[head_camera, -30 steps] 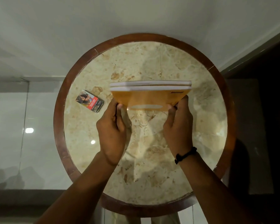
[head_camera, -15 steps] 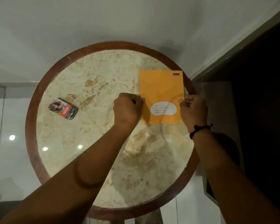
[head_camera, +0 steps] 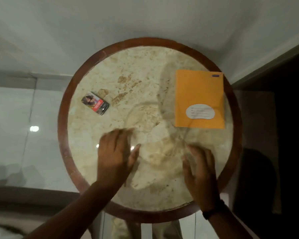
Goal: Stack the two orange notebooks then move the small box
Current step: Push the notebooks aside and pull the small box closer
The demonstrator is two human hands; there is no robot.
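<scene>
The orange notebooks [head_camera: 199,94] lie flat as one pile on the right side of the round marble table [head_camera: 145,94]; only the top cover with its white label shows. The small box [head_camera: 95,105], printed in red and black, lies on the table's left side. My left hand [head_camera: 116,156] hovers over the table's near middle, blurred, fingers spread, holding nothing. My right hand [head_camera: 200,171] is over the near right part, below the notebooks, fingers apart and empty.
The table has a dark wooden rim [head_camera: 62,135]. A white wall [head_camera: 145,18] is behind it, shiny floor tiles [head_camera: 16,144] lie to the left, and a dark area [head_camera: 283,135] is on the right.
Both hands have let go of the notebooks and pulled back toward me. The notebooks now lie flat on the table's right side. The box has not moved.
</scene>
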